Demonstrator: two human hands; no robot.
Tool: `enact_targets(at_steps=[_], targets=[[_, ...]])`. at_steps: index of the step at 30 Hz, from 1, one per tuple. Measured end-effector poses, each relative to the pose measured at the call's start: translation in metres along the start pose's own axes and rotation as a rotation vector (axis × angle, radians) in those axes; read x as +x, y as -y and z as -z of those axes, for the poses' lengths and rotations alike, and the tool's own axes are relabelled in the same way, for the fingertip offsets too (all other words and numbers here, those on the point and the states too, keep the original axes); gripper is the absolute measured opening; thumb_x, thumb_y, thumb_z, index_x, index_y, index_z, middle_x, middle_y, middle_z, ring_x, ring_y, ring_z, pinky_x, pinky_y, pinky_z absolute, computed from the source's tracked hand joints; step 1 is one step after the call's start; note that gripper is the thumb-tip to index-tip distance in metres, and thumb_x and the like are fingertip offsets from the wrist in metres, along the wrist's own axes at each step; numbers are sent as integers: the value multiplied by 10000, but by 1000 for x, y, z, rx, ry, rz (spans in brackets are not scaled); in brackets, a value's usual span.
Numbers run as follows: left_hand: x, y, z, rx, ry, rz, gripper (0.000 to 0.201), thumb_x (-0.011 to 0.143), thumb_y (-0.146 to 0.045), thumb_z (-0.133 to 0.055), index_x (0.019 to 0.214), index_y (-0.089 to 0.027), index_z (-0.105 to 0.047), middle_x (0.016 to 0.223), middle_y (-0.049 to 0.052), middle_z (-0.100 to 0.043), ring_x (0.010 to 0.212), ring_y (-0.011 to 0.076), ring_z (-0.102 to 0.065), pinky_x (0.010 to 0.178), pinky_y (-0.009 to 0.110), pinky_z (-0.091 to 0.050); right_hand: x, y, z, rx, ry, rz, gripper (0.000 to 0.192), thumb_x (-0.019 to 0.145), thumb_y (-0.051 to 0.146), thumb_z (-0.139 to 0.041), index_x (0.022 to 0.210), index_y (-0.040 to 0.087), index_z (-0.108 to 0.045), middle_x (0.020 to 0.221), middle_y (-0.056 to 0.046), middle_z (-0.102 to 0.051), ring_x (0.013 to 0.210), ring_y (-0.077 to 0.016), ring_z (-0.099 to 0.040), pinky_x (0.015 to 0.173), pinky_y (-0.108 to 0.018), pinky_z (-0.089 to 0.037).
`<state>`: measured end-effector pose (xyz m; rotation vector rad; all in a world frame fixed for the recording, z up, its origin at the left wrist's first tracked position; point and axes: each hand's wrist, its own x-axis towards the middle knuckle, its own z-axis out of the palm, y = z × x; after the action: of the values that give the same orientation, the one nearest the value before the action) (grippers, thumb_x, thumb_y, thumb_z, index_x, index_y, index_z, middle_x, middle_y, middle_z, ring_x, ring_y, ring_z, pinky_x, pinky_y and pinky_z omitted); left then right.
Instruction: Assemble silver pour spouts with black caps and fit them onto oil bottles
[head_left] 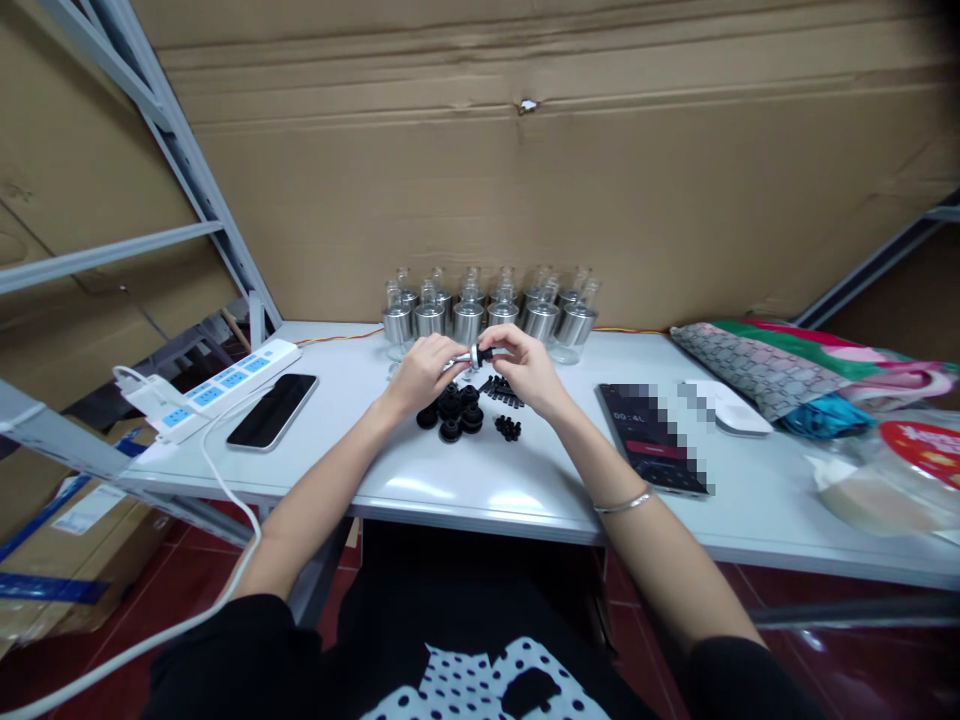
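Observation:
In front of the bottles, both my hands hold a small silver part with a white ring and a black end (pixel 475 356); it looks like a bottle stopper or spout. My left hand (pixel 429 374) pinches its silver end. The black end sits between the fingers of my right hand (pixel 521 368). Just below my hands lies a pile of round black caps or plugs (pixel 451 408). Small black pegs (pixel 504 392) lie in a row to their right, with a cluster of smaller black pieces (pixel 508 428) nearer me. Fingertips partly hide the held part.
Several glass-necked bottles with silver bodies (pixel 468 322) stand in rows at the back of the white table (pixel 465 490). At left lie a phone (pixel 273 411) and a power strip (pixel 232 385). Another phone (pixel 649 440), a white device (pixel 731 408), a patterned bag (pixel 757 370) and tape (pixel 885 490) lie right.

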<state>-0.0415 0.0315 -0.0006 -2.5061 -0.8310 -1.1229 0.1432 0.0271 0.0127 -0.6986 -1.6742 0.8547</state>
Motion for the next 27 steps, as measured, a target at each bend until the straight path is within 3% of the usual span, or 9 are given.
enact_targets(at_steps=[5,7,10,19,27], targets=[[1,-1,2,39,-26,9,242,945,-330,-415,971,-159,-584,837,58,-645,786,174,-546,696,301,-365,2,3,2,5,-81,-116,182,675,196,-511,855,201,-541,748,11,-586,699,-123,-550,645,-265,-456],[1,0,3,64,-35,32,254,945,-345,-412,973,-163,-588,816,55,-634,774,174,-548,688,303,-356,2,5,4,3,-21,-199,117,724,283,-525,799,195,-539,662,24,-578,603,-109,-533,586,-251,-437],[0,2,4,87,-43,40,269,946,-359,-404,969,-172,-595,798,52,-622,764,177,-540,682,307,-351,2,8,5,16,74,-266,226,759,413,-540,723,190,-533,643,10,-603,567,-100,-539,558,-243,-425],[1,-2,7,165,-56,-4,307,945,-392,-393,935,-182,-617,760,47,-597,749,179,-510,667,305,-333,-1,16,4,113,75,-244,411,716,592,-619,737,183,-589,631,2,-611,583,-113,-561,601,-271,-470],[4,2,8,101,13,-5,416,933,-487,-342,772,-175,-565,715,41,-554,713,178,-470,658,311,-316,0,11,5,57,119,-141,407,708,582,-645,784,189,-573,592,35,-536,562,-101,-488,590,-265,-435]])
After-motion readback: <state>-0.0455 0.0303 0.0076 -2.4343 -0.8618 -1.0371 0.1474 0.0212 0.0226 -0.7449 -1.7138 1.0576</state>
